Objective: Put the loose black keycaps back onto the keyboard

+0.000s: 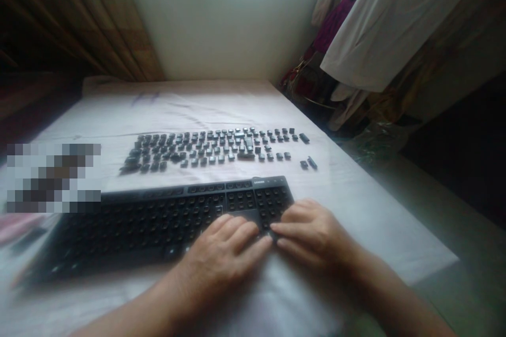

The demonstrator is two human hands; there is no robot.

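Observation:
A black keyboard (118, 226) lies at a slant on the pale cloth, its key sockets bare over most of its face. My left hand (229, 245) rests on its lower edge, right of the middle, with the fingers curled and the thumb pointing right. My right hand (312, 231) is at the keyboard's right end, thumb and fingers bent towards the lower corner of the number pad. Whether either hand pinches a small part is too blurred to tell. Behind the keyboard, loose black keycaps (211, 150) are laid out in rows.
The table (356, 205) has a light cloth, with its right edge running diagonally. A pixelated patch covers something at the left, above a pink item (19, 227). Clothes (367, 37) hang at the right, a curtain (106, 21) at the left, and a pale wall (221, 26) stands behind.

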